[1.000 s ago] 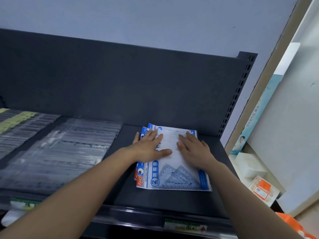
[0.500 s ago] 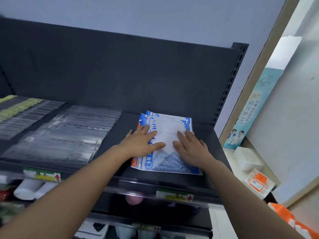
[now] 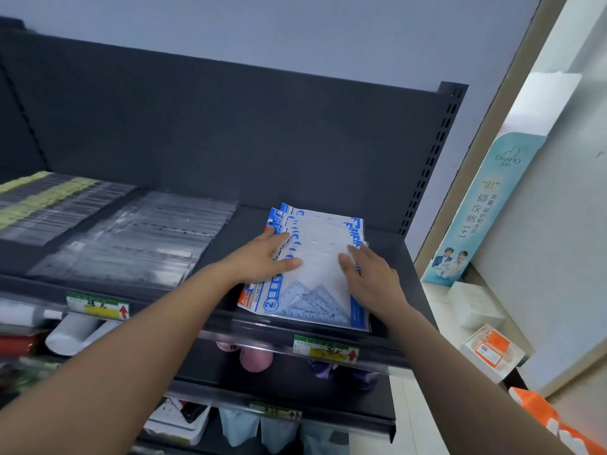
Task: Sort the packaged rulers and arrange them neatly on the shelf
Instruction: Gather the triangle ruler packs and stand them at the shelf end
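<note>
A stack of blue-and-white packaged geometry ruler sets (image 3: 315, 277) lies on the right part of the dark top shelf (image 3: 249, 224), its packs fanned out at the back. My left hand (image 3: 262, 257) rests flat on the stack's left side, fingers straight. My right hand (image 3: 371, 274) lies flat on its right side. Two batches of clear packaged straight rulers lie on the same shelf: one in the middle (image 3: 138, 238), one with yellow labels (image 3: 42, 198) at the far left.
Price tags (image 3: 98, 305) (image 3: 325, 351) sit on the shelf's front rail. Lower shelves hold pink balls (image 3: 256, 359), white tubes and pouches. To the right stand a light-blue sign (image 3: 476, 218), a white box (image 3: 473, 303) and an orange-and-white box (image 3: 492, 349).
The stack has slid toward the shelf's front edge under both hands and fanned out at the back. The view has tilted down, showing the lower shelves.
</note>
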The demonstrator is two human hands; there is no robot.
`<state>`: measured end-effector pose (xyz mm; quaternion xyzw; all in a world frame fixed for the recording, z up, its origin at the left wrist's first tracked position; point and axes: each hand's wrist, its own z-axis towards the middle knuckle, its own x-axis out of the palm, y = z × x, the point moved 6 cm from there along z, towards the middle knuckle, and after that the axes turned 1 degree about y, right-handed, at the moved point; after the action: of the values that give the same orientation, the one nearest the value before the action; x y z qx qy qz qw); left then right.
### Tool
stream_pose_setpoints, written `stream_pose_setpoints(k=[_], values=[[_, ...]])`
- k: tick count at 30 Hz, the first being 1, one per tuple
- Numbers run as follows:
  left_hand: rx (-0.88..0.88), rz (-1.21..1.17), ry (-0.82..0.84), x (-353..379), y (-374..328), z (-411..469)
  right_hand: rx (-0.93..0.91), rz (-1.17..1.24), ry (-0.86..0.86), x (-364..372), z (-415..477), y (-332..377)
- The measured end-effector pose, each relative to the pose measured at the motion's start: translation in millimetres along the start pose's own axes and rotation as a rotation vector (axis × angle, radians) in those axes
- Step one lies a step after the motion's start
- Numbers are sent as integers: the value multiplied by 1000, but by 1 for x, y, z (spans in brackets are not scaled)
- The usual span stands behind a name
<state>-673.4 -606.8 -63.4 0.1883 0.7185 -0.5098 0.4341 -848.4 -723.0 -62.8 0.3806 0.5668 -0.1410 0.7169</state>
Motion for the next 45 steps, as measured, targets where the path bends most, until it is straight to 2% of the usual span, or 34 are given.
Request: stream_pose_setpoints(k=[7, 12, 15, 20, 28, 32, 36, 39, 45], values=[[-76, -236, -33, -14, -6, 17, 155, 450, -19, 4, 30, -11], [-188, -387, -82, -18, 3, 35, 232, 577, -22, 3, 42, -11], [-187, -400, -54, -17, 1, 44, 232, 620, -41, 1, 51, -12], [-134, -430, -58, -20, -5, 57, 252, 634, -164, -3, 64, -21], [-127, -527, -94, -20, 7, 81, 328, 575, -108, 2, 91, -27], [-152, -500, -92, -18, 7, 83, 398, 344, -121, 3, 95, -36], [-118, -524, -102, -15, 2, 84, 399, 185, -148, -5, 91, -38], [-117, -564, -134, -19, 1, 86, 365, 240, -133, -3, 93, -38], [-157, -588, -29, -14, 4, 88, 309, 183, -184, -5, 93, -37]])
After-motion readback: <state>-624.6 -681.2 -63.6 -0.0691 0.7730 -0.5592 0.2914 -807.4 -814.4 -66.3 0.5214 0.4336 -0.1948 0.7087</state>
